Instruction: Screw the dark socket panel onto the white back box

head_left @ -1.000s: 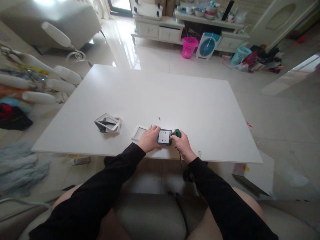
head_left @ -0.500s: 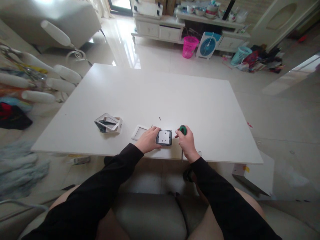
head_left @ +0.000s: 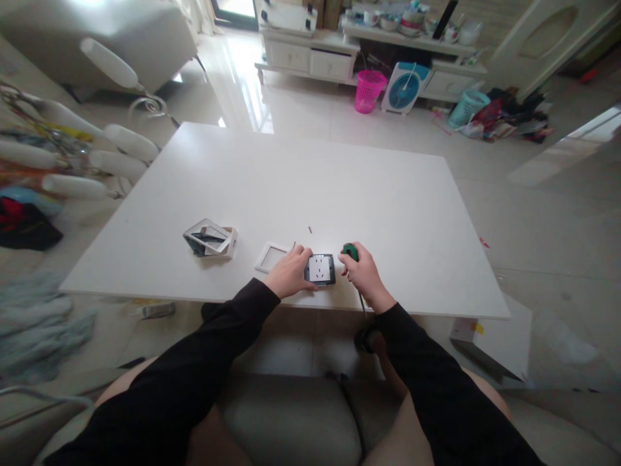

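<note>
A wall socket module [head_left: 319,269] with a white face and dark frame lies near the front edge of the white table [head_left: 310,194]. My left hand [head_left: 291,272] rests against its left side, fingers curled around it. My right hand [head_left: 361,275] is closed on a screwdriver [head_left: 350,252] with a green and black handle; its thin shaft points down past the table edge toward me. The right hand sits just right of the socket, apart from it. A white cover frame [head_left: 270,257] lies flat beside my left hand.
An opened white packaging box [head_left: 210,239] lies to the left on the table. Two small dark screws [head_left: 309,229] rest beyond the socket. Chair backs [head_left: 97,162] stand at the table's left. A pink basket [head_left: 369,90], a fan [head_left: 402,88] and cabinets are across the floor.
My right hand with the screwdriver drew away from the socket to the right, then came partly back toward it. The left hand stayed on the socket, which shifted slightly.
</note>
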A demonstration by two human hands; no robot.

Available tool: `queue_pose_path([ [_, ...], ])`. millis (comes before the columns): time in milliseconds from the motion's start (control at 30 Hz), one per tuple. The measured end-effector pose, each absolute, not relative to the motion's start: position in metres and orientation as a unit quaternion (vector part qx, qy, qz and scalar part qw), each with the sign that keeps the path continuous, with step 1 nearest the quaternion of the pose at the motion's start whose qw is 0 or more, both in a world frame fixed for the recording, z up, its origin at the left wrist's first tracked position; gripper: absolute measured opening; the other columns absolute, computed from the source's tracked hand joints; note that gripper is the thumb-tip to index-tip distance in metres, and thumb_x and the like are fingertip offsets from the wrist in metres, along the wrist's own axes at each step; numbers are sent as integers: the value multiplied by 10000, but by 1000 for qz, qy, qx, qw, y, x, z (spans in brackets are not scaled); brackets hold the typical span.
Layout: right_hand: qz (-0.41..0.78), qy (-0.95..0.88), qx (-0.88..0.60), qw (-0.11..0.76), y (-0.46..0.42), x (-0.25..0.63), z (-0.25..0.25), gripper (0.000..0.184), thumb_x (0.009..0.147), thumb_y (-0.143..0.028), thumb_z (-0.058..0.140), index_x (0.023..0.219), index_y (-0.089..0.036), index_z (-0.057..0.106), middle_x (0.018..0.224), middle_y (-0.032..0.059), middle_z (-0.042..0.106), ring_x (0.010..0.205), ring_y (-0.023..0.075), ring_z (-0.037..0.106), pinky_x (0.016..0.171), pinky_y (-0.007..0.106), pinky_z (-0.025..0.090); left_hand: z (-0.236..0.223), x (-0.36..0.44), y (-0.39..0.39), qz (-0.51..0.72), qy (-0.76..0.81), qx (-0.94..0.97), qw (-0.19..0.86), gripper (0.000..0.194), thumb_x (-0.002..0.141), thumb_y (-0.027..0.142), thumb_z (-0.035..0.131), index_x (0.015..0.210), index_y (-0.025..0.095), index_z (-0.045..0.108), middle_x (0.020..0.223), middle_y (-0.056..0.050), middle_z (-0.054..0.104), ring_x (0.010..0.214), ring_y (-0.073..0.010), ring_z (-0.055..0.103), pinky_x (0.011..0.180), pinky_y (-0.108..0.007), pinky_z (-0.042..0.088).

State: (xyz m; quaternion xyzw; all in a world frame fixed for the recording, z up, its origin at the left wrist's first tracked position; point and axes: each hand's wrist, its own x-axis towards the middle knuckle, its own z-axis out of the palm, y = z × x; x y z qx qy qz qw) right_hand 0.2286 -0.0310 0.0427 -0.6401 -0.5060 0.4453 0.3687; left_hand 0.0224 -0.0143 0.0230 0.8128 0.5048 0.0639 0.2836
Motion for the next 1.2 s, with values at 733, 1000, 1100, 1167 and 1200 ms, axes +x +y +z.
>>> queue_pose_path([
  [733, 270, -706, -600, 264, -38, 230, 42, 63, 818, -202, 575, 865, -227, 541, 941, 38, 581, 893, 217, 580, 836, 350, 462, 12, -7, 9, -6, 562, 802, 202, 453, 1005, 447, 490, 1292, 128, 632, 1484, -220, 541, 1425, -385, 462, 1223, -552, 339],
  [1000, 269, -706, -597, 270, -37, 229, 45, 45, 833, -216, 581, 858, -231, 547, 946, 42, 588, 900, 219, 581, 838, 351, 471, 12, -4, 4, -51, 549, 811, 197, 354, 978, 421, 522, 1200, 201, 688, 1538, -135, 554, 1460, -358, 448, 1269, -659, 209],
  [1100, 270, -705, -597, 271, -38, 229, 46, 43, 836, -215, 577, 848, -233, 540, 950, 48, 595, 914, 223, 588, 845, 351, 473, 7, -3, 6, -34, 547, 814, 191, 319, 966, 408, 527, 1135, 215, 717, 1483, -122, 601, 1420, -351, 485, 1259, -652, 228],
  [1167, 270, -705, -596, 273, -38, 229, 47, 45, 838, -215, 576, 846, -232, 535, 956, 51, 598, 922, 226, 591, 850, 354, 473, 5, -3, 7, -29, 551, 814, 183, 286, 966, 380, 521, 1053, 219, 741, 1431, -120, 634, 1380, -344, 516, 1243, -641, 251],
  [1200, 270, -706, -595, 275, -38, 229, 48, 45, 839, -215, 576, 847, -231, 534, 959, 51, 599, 922, 227, 592, 852, 355, 473, 4, -3, 8, -28, 551, 814, 183, 273, 967, 354, 513, 1012, 219, 747, 1407, -118, 647, 1363, -339, 528, 1229, -644, 262],
])
